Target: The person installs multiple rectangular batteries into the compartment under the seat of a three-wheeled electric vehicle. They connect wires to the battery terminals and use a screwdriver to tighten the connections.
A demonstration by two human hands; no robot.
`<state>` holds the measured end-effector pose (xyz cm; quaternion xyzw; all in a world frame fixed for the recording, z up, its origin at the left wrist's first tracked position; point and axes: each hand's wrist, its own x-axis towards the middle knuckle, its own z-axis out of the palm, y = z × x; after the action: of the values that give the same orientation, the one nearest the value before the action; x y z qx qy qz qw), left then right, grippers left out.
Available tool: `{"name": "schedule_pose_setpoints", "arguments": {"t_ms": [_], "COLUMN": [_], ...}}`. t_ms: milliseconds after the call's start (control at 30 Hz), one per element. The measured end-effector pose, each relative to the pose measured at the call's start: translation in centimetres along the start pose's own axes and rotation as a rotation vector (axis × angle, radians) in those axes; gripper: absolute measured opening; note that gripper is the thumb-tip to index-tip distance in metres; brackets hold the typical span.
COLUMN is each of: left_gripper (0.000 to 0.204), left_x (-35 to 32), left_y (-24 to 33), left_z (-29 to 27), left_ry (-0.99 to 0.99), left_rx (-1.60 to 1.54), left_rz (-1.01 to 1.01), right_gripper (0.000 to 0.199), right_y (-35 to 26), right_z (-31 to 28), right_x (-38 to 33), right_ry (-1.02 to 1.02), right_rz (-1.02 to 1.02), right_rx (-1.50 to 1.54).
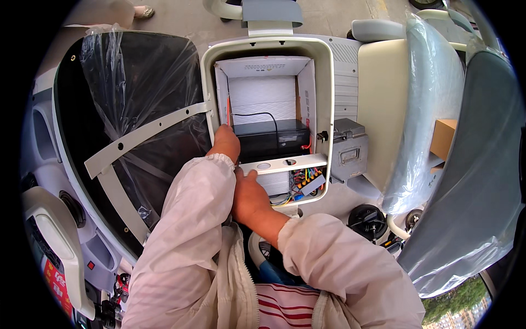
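Note:
My left hand (226,143) reaches into the left side of an open under-seat compartment (331,98). Its fingers are mostly hidden against the inner wall, and a thin red-orange strip (228,109) rises just beyond them. My right hand (252,200) is curled at the near left, by the end of a cream crossbar (312,161); what its fingers grip, if anything, is hidden. Beyond the crossbar lies a black battery (263,145) with a black cable (263,114) looping over it, inside a white cardboard lining (263,67). Nearer me sit a finned silver controller (274,183) and coloured wires (307,181).
At left, the raised black seat underside (159,60) carries clear plastic and a cream hinge bracket (137,137). A grey metal box (349,153) stands to the right. Further right are a plastic-wrapped seat (427,109) and a large grey cushion (476,164). Another person's foot (143,11) shows at the far left.

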<state>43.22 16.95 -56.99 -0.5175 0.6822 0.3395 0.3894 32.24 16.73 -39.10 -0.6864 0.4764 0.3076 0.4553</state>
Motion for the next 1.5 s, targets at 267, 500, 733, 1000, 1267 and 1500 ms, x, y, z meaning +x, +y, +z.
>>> {"name": "schedule_pose_setpoints", "arguments": {"t_ms": [267,500,733,1000,1267,1500], "left_gripper": [0.026,0.025,0.025,0.024,0.025,0.025], "left_x": [0.1,0.3,0.5,0.4,0.0,-0.4], "left_y": [0.2,0.4,0.4,0.1,0.2,0.1], "left_z": [-1.4,-1.0,-0.5,-0.6,-1.1,-1.1], "left_ry": [0.034,0.044,0.040,0.066,0.017,0.029], "left_rx": [-0.006,0.003,0.021,0.002,-0.001,0.002], "left_rz": [-0.005,-0.017,-0.017,-0.006,-0.026,-0.002], "right_gripper": [0.040,0.036,0.031,0.035,0.036,0.031], "right_y": [1.5,2.3,2.8,2.2,3.5,1.9], "right_z": [-0.8,4.0,-0.6,4.1,1.1,2.8], "right_x": [3.5,2.5,4.4,2.4,4.8,1.8], "right_ry": [-0.307,0.058,-0.097,0.201,-0.251,0.241], "right_rz": [0.426,-0.158,-0.010,-0.093,0.527,-0.123], "right_rx": [0.828,-0.142,0.038,-0.029,1.080,-0.011]}}
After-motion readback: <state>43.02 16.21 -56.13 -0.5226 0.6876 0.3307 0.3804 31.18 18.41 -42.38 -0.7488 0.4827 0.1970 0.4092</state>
